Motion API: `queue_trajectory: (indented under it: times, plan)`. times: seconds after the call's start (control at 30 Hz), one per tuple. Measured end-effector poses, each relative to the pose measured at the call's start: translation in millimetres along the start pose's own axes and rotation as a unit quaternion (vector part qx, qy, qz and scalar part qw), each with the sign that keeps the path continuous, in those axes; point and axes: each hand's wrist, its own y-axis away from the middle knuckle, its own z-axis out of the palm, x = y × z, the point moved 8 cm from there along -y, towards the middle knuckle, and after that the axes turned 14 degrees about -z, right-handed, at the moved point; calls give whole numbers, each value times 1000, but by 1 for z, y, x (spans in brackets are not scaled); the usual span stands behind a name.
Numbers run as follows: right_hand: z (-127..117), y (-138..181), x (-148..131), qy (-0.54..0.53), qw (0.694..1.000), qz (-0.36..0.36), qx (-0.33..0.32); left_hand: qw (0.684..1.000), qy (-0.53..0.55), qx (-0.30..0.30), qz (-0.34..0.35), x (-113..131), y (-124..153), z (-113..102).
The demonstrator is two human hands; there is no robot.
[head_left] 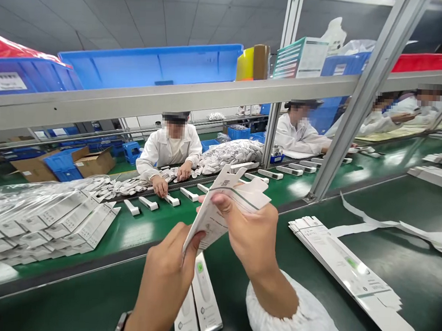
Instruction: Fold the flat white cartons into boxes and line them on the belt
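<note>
Between my hands, raised over the green work surface, is a white printed carton (pixel 213 219) with its end flaps sticking out at the upper right. My left hand (pixel 172 268) grips the carton's lower left edge, thumb on the near face. My right hand (pixel 252 235) is closed round the flap end, its thumb pressed on the top edge. Below them lie two closed white boxes (pixel 205 301) with a thermometer-like device pictured on them. To the right rests a stack of flat cartons (pixel 348 268) with printed faces.
White handheld devices (pixel 148 203) sit in a row on the green conveyor (pixel 130 234). Stacked finished boxes (pixel 50 226) stand at left. A metal post (pixel 359 103) and shelf rail (pixel 173 91) cross the view. Co-workers (pixel 170 148) sit opposite. Paper strips (pixel 387 224) lie at right.
</note>
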Motion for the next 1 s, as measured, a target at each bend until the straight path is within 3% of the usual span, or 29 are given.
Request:
queue_trajectory:
  times: [0.07,0.2,0.27,0.4,0.5,0.63,0.73,0.87,1.0]
  plan:
    - [1,1,-1,11,1000,-16,13,999,-9,-6,-48,-6,-2,7]
    - [-8,-7,-3,-3,999,-45,20,986,69,-102,-117,-20,-5,17]
    - [-5,-10,-2,-8,998,-43,-45,970,166,-120,-128,-23,-4,13]
    - [26,7,-7,-1,960,-66,-273,909,384,-65,-147,-28,6,-3]
    - [46,31,-9,-22,938,-45,-343,874,457,-4,-167,-24,11,-10]
    - [59,53,-6,-111,946,42,-300,891,425,88,-129,-4,12,-25]
    - [63,61,-12,-112,956,19,-270,886,432,123,-115,3,19,-28]
    - [61,64,-21,-56,974,-40,-216,877,454,121,-98,2,27,-20]
    - [51,60,-17,-152,984,-10,-97,920,334,181,98,21,33,-32]
